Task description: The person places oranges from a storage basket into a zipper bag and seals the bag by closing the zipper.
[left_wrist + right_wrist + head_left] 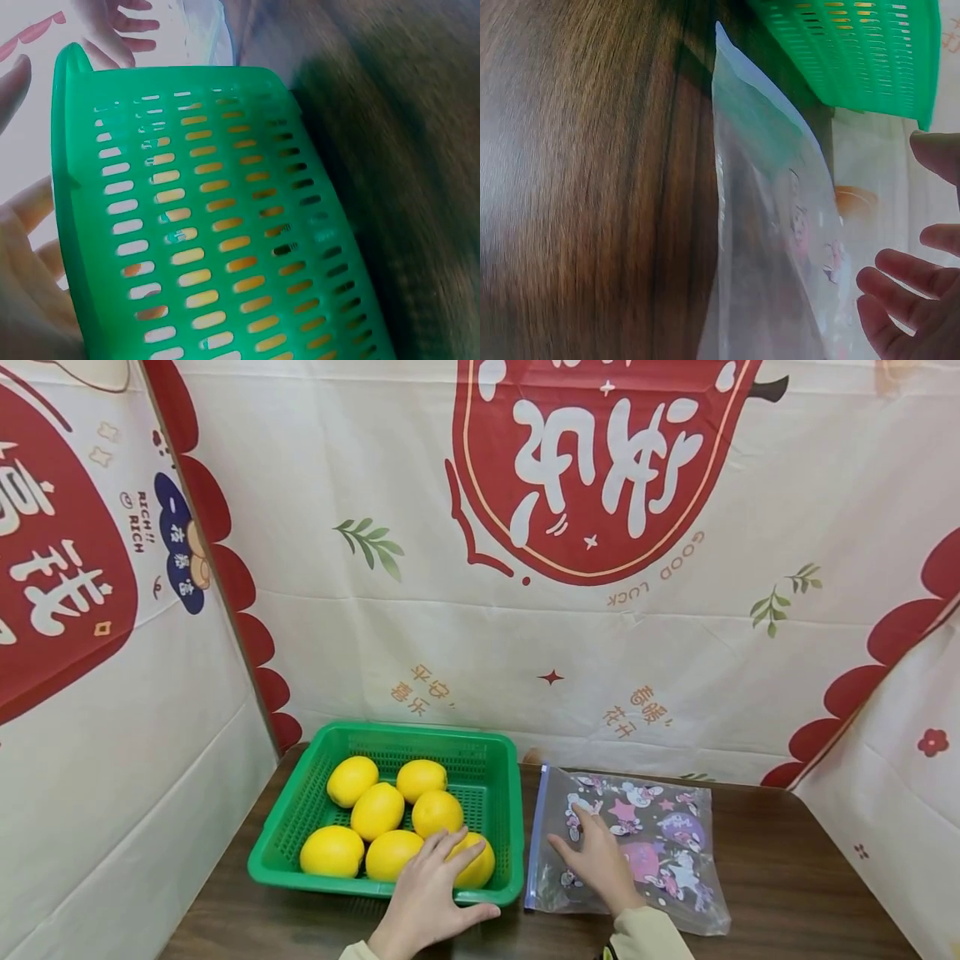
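Several yellow lemons [377,812] lie in a green plastic basket [515,831] with slotted walls. My left hand [431,893] hovers over the front rim of the basket, fingers spread above the front lemons and overlapping the rightmost one. To the right of the basket a clear zip bag [678,889] with cartoon prints and a blue slider edge lies flat. Over its left half is my right hand [602,862], thumb and fingers apart, holding nothing. The right wrist view shows these fingers [904,296] loosely bent beside the bag.
Basket and bag rest on a dark wood-grain table [810,877]. A printed white cloth [360,635] with red designs hangs behind it, and more cloth walls stand at the left and right sides.
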Motion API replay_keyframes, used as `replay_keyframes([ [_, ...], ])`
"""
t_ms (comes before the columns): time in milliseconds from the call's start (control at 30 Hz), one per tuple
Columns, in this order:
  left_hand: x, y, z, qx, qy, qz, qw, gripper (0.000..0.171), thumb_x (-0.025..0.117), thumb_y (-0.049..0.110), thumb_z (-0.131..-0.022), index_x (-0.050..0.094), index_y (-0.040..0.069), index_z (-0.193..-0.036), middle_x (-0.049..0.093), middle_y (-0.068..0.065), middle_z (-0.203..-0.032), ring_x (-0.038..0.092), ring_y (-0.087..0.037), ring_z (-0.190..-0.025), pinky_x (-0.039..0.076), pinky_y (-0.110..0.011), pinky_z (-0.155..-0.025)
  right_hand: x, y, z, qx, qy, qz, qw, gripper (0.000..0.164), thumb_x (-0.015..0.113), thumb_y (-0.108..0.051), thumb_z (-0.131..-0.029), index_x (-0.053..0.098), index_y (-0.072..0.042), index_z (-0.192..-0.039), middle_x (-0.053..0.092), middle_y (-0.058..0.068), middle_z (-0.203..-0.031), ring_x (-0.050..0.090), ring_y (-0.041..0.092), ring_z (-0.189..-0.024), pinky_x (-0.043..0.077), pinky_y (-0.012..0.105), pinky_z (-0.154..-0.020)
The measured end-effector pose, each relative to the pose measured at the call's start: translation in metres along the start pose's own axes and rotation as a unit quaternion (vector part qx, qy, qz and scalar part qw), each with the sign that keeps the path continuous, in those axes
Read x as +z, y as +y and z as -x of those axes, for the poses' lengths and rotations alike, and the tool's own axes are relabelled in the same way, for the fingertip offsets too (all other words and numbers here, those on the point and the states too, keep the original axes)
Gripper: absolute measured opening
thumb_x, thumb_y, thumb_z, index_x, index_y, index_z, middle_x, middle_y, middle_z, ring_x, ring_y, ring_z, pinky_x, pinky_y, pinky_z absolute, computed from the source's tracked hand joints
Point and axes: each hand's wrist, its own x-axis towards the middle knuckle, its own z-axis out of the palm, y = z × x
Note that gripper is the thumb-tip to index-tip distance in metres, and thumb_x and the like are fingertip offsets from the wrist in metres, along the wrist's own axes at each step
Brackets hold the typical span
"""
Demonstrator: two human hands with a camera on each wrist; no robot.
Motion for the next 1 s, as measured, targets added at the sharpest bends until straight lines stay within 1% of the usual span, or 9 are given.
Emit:
replay_keyframes([
  [67, 0.001, 0.001, 0.000, 0.002, 0.001, -0.002, 1.0000, 0.072, 0.053, 0.073, -0.069, 0.058, 0.024, -0.122, 0.053, -0.004, -0.126, 0.049, -0.027, -0.112, 0.047, -0.047, -0.076, 0.004, -0.002, -0.001, 0.004, 0.000, 0.001, 1.000, 0.065, 0.067, -0.036, -0.079, 0.048, 0.003, -0.127, 0.051, 0.031, -0.118, 0.049, 0.047, -0.107, 0.042, 0.057, -0.084],
  [167, 0.002, 0.004, 0.000, 0.006, 0.002, -0.005, 1.0000, 0.069, 0.051, 0.073, -0.070, 0.063, 0.023, -0.116, 0.058, -0.001, -0.116, 0.052, -0.022, -0.103, 0.048, -0.041, -0.072, 0.011, -0.004, -0.002, 0.011, 0.002, 0.003, 1.000, 0.064, 0.069, -0.035, -0.077, 0.049, 0.003, -0.126, 0.057, 0.024, -0.105, 0.058, 0.038, -0.089, 0.048, 0.051, -0.075],
  [300, 0.003, 0.007, -0.002, 0.020, 0.009, 0.007, 0.9997, 0.061, 0.054, 0.069, -0.071, 0.068, 0.021, -0.104, 0.061, 0.004, -0.102, 0.055, -0.015, -0.091, 0.048, -0.032, -0.067, 0.019, -0.006, -0.005, 0.016, 0.009, 0.003, 1.000, 0.063, 0.071, -0.032, -0.076, 0.051, 0.004, -0.123, 0.057, 0.019, -0.096, 0.057, 0.030, -0.078, 0.049, 0.046, -0.068],
  [400, 0.005, 0.010, -0.005, 0.033, 0.005, 0.026, 0.9991, 0.050, 0.060, 0.062, -0.073, 0.070, 0.020, -0.098, 0.063, 0.007, -0.094, 0.056, -0.011, -0.084, 0.048, -0.026, -0.064, 0.025, -0.007, -0.007, 0.018, 0.008, 0.004, 1.000, 0.060, 0.071, -0.029, -0.076, 0.051, 0.005, -0.122, 0.057, 0.023, -0.101, 0.059, 0.033, -0.082, 0.049, 0.047, -0.071],
  [500, 0.008, 0.013, -0.008, 0.042, -0.013, 0.042, 0.9981, 0.037, 0.065, 0.053, -0.075, 0.071, 0.021, -0.094, 0.064, 0.009, -0.089, 0.057, -0.007, -0.079, 0.047, -0.022, -0.063, 0.030, -0.009, -0.010, 0.021, -0.001, 0.009, 1.000, 0.059, 0.070, -0.026, -0.076, 0.051, 0.006, -0.121, 0.056, 0.027, -0.105, 0.058, 0.038, -0.087, 0.048, 0.049, -0.073],
  [633, 0.011, 0.017, -0.004, 0.039, -0.034, 0.053, 0.9972, 0.024, 0.068, 0.044, -0.076, 0.071, 0.025, -0.090, 0.064, 0.014, -0.086, 0.057, -0.002, -0.074, 0.046, -0.017, -0.058, 0.039, -0.012, -0.007, 0.023, -0.011, 0.018, 1.000, 0.059, 0.070, -0.028, -0.075, 0.052, 0.008, -0.119, 0.055, 0.030, -0.107, 0.057, 0.042, -0.090, 0.048, 0.051, -0.075],
  [733, 0.013, 0.017, -0.001, 0.030, -0.037, 0.062, 0.9969, 0.021, 0.067, 0.045, -0.076, 0.071, 0.028, -0.088, 0.062, 0.017, -0.083, 0.056, 0.001, -0.072, 0.043, -0.015, -0.055, 0.045, -0.013, -0.004, 0.027, -0.005, 0.031, 0.999, 0.059, 0.071, -0.029, -0.074, 0.053, 0.009, -0.115, 0.055, 0.030, -0.104, 0.058, 0.042, -0.086, 0.049, 0.051, -0.073],
  [833, 0.013, 0.017, 0.000, 0.020, -0.033, 0.064, 0.9972, 0.021, 0.067, 0.048, -0.075, 0.071, 0.030, -0.087, 0.061, 0.019, -0.080, 0.056, 0.002, -0.070, 0.040, -0.014, -0.051, 0.052, -0.013, -0.003, 0.025, 0.010, 0.039, 0.999, 0.054, 0.072, -0.027, -0.073, 0.056, 0.010, -0.109, 0.056, 0.029, -0.100, 0.059, 0.041, -0.079, 0.050, 0.050, -0.066],
  [1000, 0.009, 0.014, -0.007, 0.019, -0.017, 0.042, 0.9988, 0.022, 0.067, 0.049, -0.074, 0.072, 0.031, -0.086, 0.061, 0.019, -0.080, 0.057, 0.000, -0.070, 0.040, -0.014, -0.051, 0.058, -0.014, -0.013, 0.020, 0.034, 0.046, 0.998, 0.046, 0.073, -0.024, -0.072, 0.059, 0.011, -0.098, 0.057, 0.028, -0.091, 0.059, 0.041, -0.073, 0.049, 0.050, -0.060],
])
